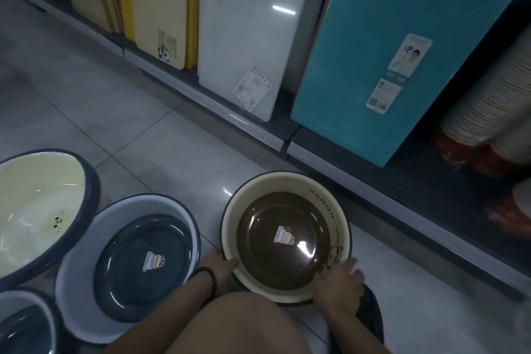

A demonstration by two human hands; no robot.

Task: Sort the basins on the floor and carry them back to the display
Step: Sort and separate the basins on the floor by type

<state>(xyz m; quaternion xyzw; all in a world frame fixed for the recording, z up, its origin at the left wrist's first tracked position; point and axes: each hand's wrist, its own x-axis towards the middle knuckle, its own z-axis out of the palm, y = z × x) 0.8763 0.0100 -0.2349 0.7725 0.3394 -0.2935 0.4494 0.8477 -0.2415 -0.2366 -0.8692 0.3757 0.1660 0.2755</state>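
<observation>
Four basins sit on the floor (161, 152) in the head view, none yet carried to the display: left hand (219, 263) and right hand (340, 279) grip the brown-bottomed cream basin (283, 234), while the grey basin (129, 256), pale-yellow basin (37, 210) and corner basin (23, 322) wait.

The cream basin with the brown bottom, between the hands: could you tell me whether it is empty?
Empty. The cream basin shows its whole brown bottom, bare except a sticker; both hands grip its rim.
</observation>
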